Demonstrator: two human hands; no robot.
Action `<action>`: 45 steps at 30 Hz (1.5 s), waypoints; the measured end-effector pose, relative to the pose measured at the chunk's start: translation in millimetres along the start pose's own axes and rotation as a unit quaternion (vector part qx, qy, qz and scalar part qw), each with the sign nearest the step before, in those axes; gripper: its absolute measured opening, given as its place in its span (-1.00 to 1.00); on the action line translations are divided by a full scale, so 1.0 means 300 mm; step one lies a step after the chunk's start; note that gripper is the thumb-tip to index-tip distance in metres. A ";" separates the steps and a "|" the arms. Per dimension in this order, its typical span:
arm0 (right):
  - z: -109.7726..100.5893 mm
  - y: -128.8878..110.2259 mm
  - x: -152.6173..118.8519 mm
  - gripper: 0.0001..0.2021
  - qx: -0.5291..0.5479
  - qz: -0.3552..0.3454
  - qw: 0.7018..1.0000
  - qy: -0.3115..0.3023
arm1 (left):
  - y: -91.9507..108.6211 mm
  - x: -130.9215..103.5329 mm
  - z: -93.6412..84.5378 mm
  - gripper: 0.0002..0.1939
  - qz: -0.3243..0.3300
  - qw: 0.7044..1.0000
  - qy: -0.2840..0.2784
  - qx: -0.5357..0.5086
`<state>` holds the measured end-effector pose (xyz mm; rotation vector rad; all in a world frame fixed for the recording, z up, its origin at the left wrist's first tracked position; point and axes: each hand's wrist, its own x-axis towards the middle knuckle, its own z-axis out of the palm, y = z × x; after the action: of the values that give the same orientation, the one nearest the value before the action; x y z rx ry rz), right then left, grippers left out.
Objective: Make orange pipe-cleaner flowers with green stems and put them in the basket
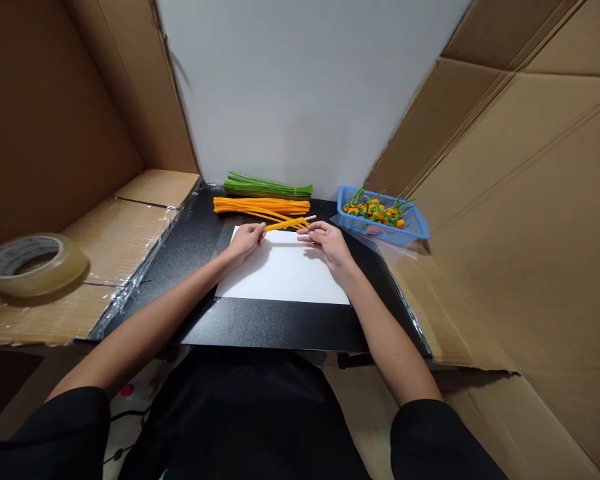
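Observation:
My left hand (249,240) pinches one end of a thin stick wrapped in orange pipe cleaner (281,225), above the far edge of a white sheet (284,270). The stick's pale tip points up and to the right. At its right end, my right hand (326,243) has its fingers spread beside a loose curl of the orange strand; whether the fingertips touch it is too small to tell. Behind the hands lie a bundle of orange pipe cleaners (265,206) and a bundle of green ones (267,189).
A blue basket (415,233) with small orange and green pieces stands at the back right. On cardboard at the left lies a roll of clear tape (65,270). Cardboard walls rise on both sides of the black table (275,325), with a white wall behind.

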<state>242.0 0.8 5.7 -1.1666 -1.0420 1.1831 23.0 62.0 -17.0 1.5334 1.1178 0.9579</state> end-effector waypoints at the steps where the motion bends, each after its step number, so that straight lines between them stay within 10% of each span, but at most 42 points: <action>1: 0.001 -0.003 -0.002 -0.88 0.006 0.006 1.000 -0.010 | 0.002 0.001 0.003 -0.57 -0.019 0.999 -0.008 -0.042; 14: 0.000 0.001 -0.004 -0.92 -0.160 -0.008 0.981 -0.111 | 0.051 -0.015 -0.009 -0.59 -0.076 0.977 -0.109 -0.165; 24: -0.001 -0.008 -0.035 -0.73 -0.522 -0.154 0.838 -0.024 | 0.063 -0.005 -0.037 -0.58 -0.067 0.983 -0.086 -0.148; 32: -0.035 -0.039 -0.006 -0.60 -0.148 -0.072 0.976 -0.146 | 0.088 0.007 -0.104 -0.55 -0.022 0.969 -0.213 -0.122; 45: -0.115 -0.055 -0.002 -0.62 -0.076 0.145 0.953 -0.254 | 0.143 -0.004 -0.169 -0.55 0.059 0.940 -0.309 0.130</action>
<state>278.1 -3.7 18.0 -1.1897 -1.3962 1.7204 -16.6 69.1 35.8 1.9509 0.7177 0.3507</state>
